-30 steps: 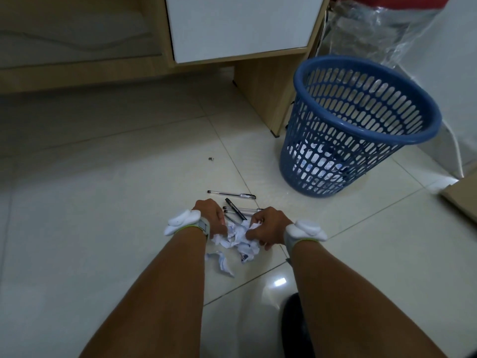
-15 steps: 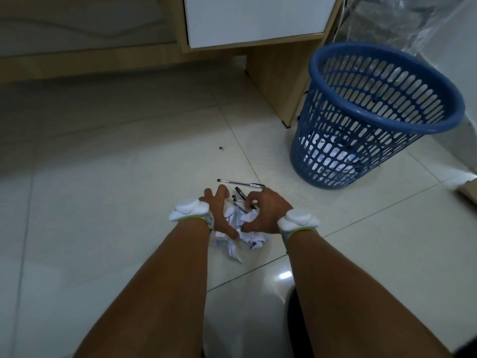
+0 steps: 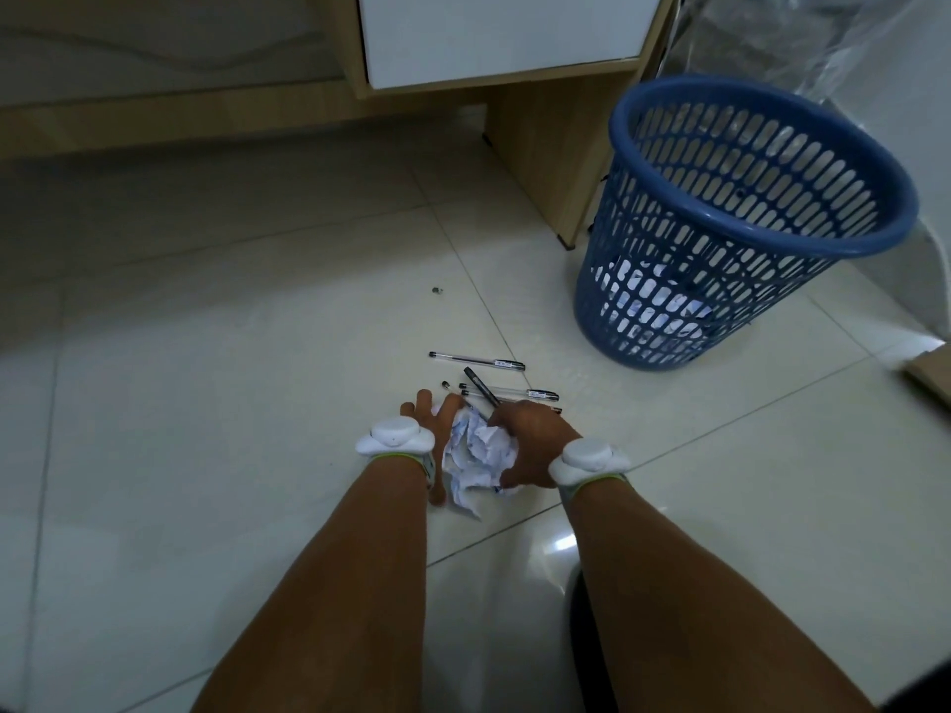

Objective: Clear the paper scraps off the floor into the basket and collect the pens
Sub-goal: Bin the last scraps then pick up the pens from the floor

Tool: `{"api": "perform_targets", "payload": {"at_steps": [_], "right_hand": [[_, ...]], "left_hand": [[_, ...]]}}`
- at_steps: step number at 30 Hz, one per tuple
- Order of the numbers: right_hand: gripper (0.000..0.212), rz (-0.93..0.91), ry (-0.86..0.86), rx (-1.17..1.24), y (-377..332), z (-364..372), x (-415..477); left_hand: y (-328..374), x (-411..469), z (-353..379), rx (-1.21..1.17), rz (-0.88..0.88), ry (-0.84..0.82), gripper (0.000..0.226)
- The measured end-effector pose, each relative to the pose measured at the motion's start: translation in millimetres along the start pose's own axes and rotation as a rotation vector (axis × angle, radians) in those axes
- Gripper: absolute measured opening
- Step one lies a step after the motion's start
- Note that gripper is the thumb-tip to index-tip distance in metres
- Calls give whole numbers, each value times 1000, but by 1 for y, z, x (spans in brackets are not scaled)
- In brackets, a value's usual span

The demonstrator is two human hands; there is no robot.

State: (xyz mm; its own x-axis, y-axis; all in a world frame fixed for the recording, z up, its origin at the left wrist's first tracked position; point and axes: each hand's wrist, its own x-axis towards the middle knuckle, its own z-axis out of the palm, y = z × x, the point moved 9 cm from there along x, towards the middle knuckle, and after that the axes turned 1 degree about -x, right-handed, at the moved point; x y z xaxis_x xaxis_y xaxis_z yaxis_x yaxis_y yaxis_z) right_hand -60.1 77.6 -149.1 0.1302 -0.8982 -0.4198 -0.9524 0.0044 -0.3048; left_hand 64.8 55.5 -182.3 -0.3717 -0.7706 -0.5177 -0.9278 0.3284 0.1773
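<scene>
A crumpled heap of white paper scraps (image 3: 476,450) is pressed between both hands just above the pale tiled floor. My left hand (image 3: 429,419) cups it from the left with fingers spread. My right hand (image 3: 530,445) curls over it from the right. Several clear pens with black caps lie just beyond the hands: one pen (image 3: 476,361) farthest out, a black pen (image 3: 481,385) slanted, another pen (image 3: 507,392) beside it. The blue slotted basket (image 3: 741,223) stands to the upper right, with white paper scraps (image 3: 653,306) showing through its lower wall.
A wooden desk leg (image 3: 545,162) and a white drawer front (image 3: 499,33) stand behind the basket. Clear plastic wrap (image 3: 803,38) sits at the top right. A small dark speck (image 3: 437,290) lies on the tiles. A cardboard edge (image 3: 931,373) shows at the right.
Both hands have drawn the loose scraps together into one bunch and closed around it. The view has shifted, so the basket appears nearer and larger.
</scene>
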Motion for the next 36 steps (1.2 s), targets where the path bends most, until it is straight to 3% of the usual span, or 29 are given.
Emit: {"api": "perform_targets", "payload": {"at_steps": [5, 8, 11, 14, 22, 28, 32, 36], "right_hand": [[47, -63, 77, 101, -19, -15, -1], [51, -24, 123, 200, -16, -21, 1], [16, 134, 167, 314, 2, -23, 4], [23, 184, 137, 250, 13, -17, 4], [34, 110, 44, 116, 10, -2, 4], [36, 107, 19, 88, 14, 1, 10], [36, 56, -5, 58, 10, 11, 11], [35, 79, 42, 107, 11, 6, 12]], "left_hand": [[1, 1, 0, 15, 10, 13, 109], [-1, -2, 2, -11, 37, 35, 118], [-2, -3, 1, -21, 49, 27, 128], [-1, -4, 3, -40, 56, -28, 135], [9, -1, 2, -83, 79, -42, 131], [8, 1, 2, -124, 83, -19, 119], [7, 1, -1, -174, 50, 21, 97], [7, 1, 3, -197, 62, -2, 103]]}}
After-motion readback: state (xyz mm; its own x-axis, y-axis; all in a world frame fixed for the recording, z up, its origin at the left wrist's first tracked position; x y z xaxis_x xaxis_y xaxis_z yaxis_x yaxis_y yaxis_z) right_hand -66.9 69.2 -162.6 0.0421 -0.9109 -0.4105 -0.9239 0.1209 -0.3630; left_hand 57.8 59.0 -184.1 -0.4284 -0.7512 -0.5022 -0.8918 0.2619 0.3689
